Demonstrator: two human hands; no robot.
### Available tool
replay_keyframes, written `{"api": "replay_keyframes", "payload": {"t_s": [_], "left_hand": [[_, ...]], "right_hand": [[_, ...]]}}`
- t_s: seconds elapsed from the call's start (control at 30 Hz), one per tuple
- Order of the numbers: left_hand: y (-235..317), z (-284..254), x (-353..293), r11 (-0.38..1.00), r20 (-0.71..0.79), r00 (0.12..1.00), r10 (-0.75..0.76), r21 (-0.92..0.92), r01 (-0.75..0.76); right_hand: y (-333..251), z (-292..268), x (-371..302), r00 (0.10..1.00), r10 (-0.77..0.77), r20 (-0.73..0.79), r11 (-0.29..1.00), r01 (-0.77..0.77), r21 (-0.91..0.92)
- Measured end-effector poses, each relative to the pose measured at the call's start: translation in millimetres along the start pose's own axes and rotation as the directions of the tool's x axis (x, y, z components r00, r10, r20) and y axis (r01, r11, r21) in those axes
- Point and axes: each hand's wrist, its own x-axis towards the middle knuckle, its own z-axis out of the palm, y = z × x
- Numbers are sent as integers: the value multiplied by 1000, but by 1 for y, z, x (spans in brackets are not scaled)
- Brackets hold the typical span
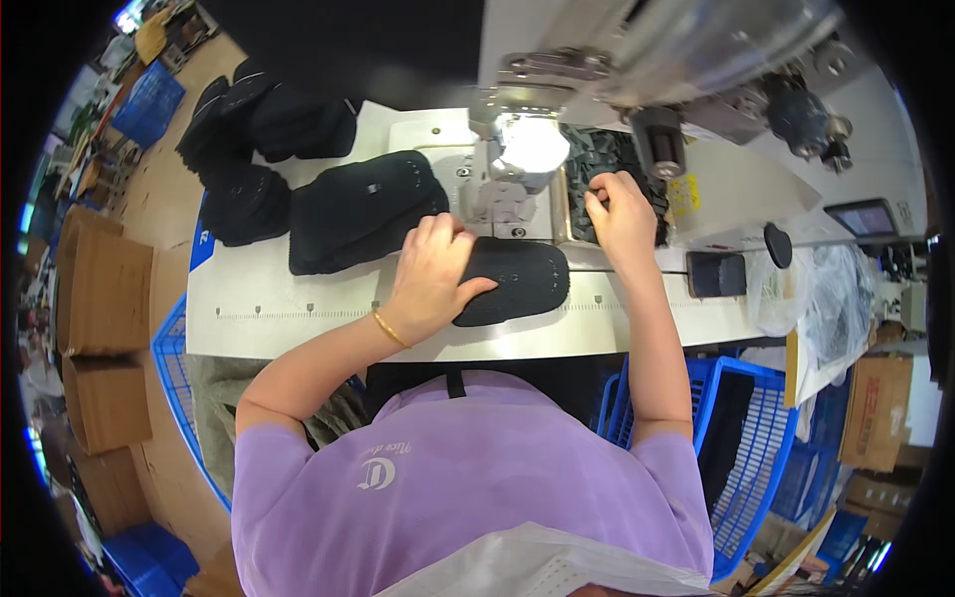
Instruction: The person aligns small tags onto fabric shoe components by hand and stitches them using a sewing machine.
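Observation:
A black rounded fabric piece [519,283] lies flat on the white sewing machine table, with small marks on its surface. My left hand [428,279] rests on its left end, thumb stretched out over it and fingers toward the neighbouring stack. Beside that hand sits a stack of similar black fabric pieces [358,214]. My right hand [625,219] is over a tray of small dark grey pieces [597,154], its fingers bent and drawn together. Whatever they pinch, if anything, is hidden. The lit sewing machine head [522,164] stands between the stack and the tray.
More black fabric bundles [244,199] are piled at the table's far left. A small dark box [716,275] and clear plastic bags [821,289] lie at the right. Blue baskets [761,448] flank my seat. Cardboard boxes [109,289] stand on the left floor.

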Motion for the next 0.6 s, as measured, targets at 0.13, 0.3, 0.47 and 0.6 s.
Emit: {"api": "replay_keyframes", "payload": {"t_s": [0.13,0.3,0.47,0.6], "left_hand": [[-4,1,4,996,63,994,86,29,-88],[-2,-2,15,992,107,987,124,27,-127],[2,-1,18,965,123,967,224,112,-238],[0,1,18,978,196,962,188,48,-201]], "right_hand": [[1,2,1,999,-22,47,999,24,-39],[2,0,5,999,-49,-1,998,49,-37],[5,-2,-1,990,-65,-124,993,53,-101],[8,-4,1,910,-245,-334,962,186,-199]]}}
